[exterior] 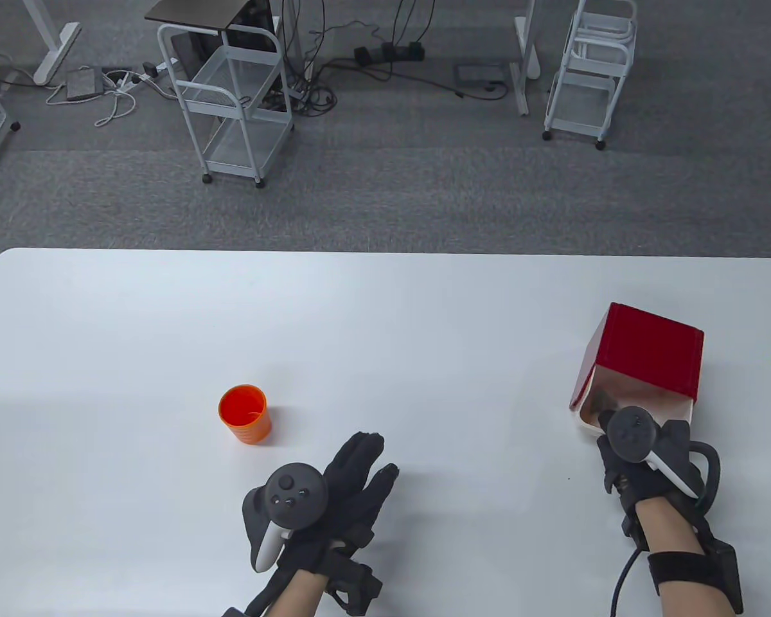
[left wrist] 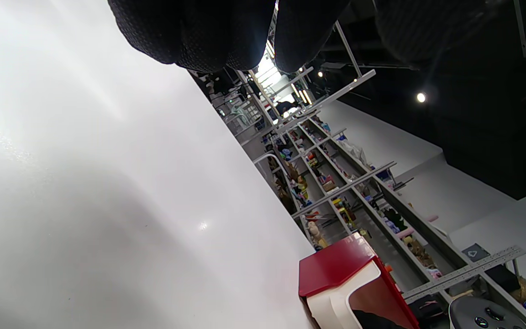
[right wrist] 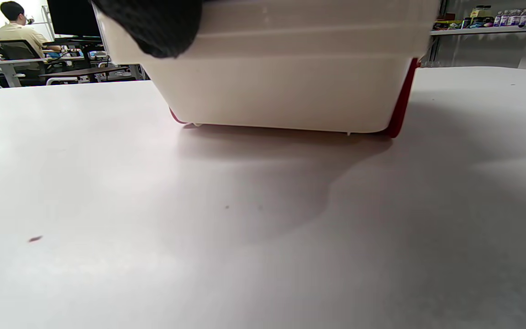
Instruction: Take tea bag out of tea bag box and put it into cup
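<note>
Step in hand, as I judge it: reaching into the tea bag box (exterior: pixel 642 360) for a bag. No bag is out yet.

Right hand (exterior: pixel 649 456) is at the box's near, open side. The red lid is hinged up and tilted back over the cream body. In the table view my right fingers (exterior: pixel 607 411) go over the front lip into the opening; the tracker hides most of them. In the right wrist view one gloved fingertip hooks over the cream front wall (right wrist: pixel 290 82) at the top edge. Whether the fingers are apart or pinched on a bag: cannot tell. The tea bag itself is not visible in any view; I take it to be inside the box.

Left hand (exterior: pixel 334 501) is low over the tabletop (exterior: pixel 385 321), near the middle front, fingers straight and close together, holding nothing. Whether it touches the surface is not clear.

Cup (exterior: pixel 245 414): orange, upright, mouth open, just beyond and left of my left hand, well apart from the box. It looks empty.

Next move calls for: pinch a single bag by feel, since the lid shades the inside, then lift it clear of the front lip without dragging the light box along. After that a long carry leftward across the tabletop to the cup. The left hand is near enough to steady the cup if needed.
</note>
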Tool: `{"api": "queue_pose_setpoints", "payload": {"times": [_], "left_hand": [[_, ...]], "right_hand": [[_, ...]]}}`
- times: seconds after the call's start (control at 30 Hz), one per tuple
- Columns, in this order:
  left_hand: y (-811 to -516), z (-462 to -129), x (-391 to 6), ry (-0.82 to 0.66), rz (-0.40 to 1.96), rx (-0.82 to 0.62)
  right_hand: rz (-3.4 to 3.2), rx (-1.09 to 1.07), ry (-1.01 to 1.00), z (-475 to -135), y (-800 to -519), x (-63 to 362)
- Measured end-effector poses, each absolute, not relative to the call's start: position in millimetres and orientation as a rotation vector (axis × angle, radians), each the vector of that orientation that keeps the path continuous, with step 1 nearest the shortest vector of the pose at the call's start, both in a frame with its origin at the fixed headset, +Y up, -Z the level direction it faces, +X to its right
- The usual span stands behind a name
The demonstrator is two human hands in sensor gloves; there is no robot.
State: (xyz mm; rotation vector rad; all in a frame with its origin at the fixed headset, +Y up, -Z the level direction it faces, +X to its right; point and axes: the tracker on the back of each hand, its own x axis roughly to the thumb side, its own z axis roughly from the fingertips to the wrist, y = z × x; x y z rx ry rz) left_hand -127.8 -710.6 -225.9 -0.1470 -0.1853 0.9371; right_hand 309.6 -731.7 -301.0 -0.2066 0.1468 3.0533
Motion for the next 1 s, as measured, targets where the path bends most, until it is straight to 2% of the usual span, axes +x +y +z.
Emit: {"api": "queue_pose_setpoints", "payload": {"times": [1.0], "left_hand": [[-711.2,-224.7,-125.3,-0.194,0.929,-0.157]], "right_hand": [[3.072,-0.058,0.197,-273.6,-728.4,304.1]]}}
